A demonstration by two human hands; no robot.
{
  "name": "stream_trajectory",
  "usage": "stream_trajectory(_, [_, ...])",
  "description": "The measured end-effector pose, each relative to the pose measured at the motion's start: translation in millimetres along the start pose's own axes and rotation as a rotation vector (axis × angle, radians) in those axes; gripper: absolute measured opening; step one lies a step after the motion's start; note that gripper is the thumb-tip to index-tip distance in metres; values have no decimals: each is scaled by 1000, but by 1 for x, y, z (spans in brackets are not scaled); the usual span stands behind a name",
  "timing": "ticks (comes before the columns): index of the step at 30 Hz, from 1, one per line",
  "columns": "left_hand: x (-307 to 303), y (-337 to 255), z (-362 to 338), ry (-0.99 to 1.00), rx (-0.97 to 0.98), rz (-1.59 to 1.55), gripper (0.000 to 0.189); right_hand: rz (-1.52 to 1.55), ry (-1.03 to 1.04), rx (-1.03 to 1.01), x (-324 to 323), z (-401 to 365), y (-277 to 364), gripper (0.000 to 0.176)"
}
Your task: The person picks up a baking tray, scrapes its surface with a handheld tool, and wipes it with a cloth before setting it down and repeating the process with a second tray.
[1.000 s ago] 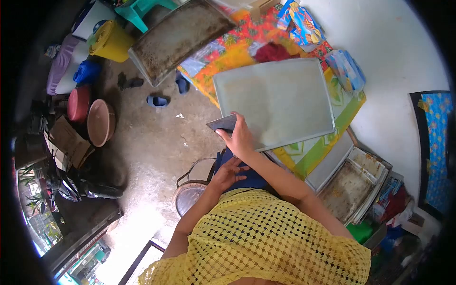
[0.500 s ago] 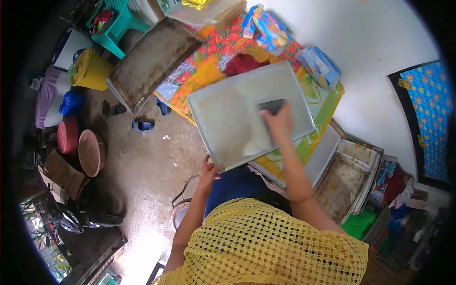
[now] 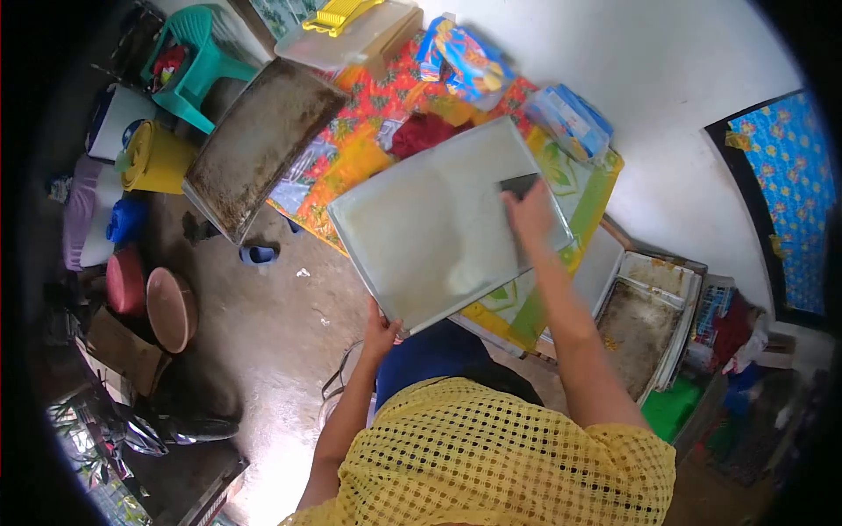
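A large pale metal tray (image 3: 412,228) lies tilted across the near edge of a table with a flowered cloth (image 3: 351,158). My left hand (image 3: 381,333) is closed on the tray's near left corner. On the tray's right part, my right hand (image 3: 529,217) presses a dark flat pad (image 3: 519,185) against the surface; its fingers are slightly blurred. A dark red cloth (image 3: 425,134) lies just beyond the tray's far edge. To the left, a stained tray (image 3: 263,145) rests partly over the table's corner.
Blue packages (image 3: 570,121) stand at the table's back right. Stained trays (image 3: 645,329) are stacked at the right. A green chair (image 3: 197,66), a yellow bucket (image 3: 160,158) and basins (image 3: 169,309) are at the left, with a slipper (image 3: 259,255) on the floor.
My right hand has moved with the dark pad toward the tray's right edge. My left hand keeps its hold on the corner. The camera view has shifted slightly.
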State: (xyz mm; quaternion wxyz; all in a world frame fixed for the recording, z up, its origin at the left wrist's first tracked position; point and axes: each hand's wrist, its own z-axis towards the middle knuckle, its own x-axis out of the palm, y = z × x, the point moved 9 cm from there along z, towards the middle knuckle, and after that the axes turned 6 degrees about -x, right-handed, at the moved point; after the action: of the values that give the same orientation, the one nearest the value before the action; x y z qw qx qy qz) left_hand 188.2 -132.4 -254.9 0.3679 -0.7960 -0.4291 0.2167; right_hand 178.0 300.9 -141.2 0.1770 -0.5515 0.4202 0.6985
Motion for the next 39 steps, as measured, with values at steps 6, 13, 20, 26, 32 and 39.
stream_trajectory(6, [0,-11,-3,10,32,0,96,122,-51,56,25,-25,15,81])
stream_trajectory(13, [1,-13,-11,43,-13,-38,91,158,132,3,51,-57,46,79])
stream_trajectory(20, [4,-25,-21,33,-151,-101,84,197,190,10,72,-108,91,75])
stream_trajectory(26, [3,-14,-38,153,-351,-95,78,146,241,-107,65,-111,122,75])
stream_trajectory(32, [25,-22,-62,287,-366,-374,73,212,297,-264,100,-147,171,76])
stream_trajectory(39, [18,-11,-63,243,-371,-409,74,408,387,-179,66,-142,174,90])
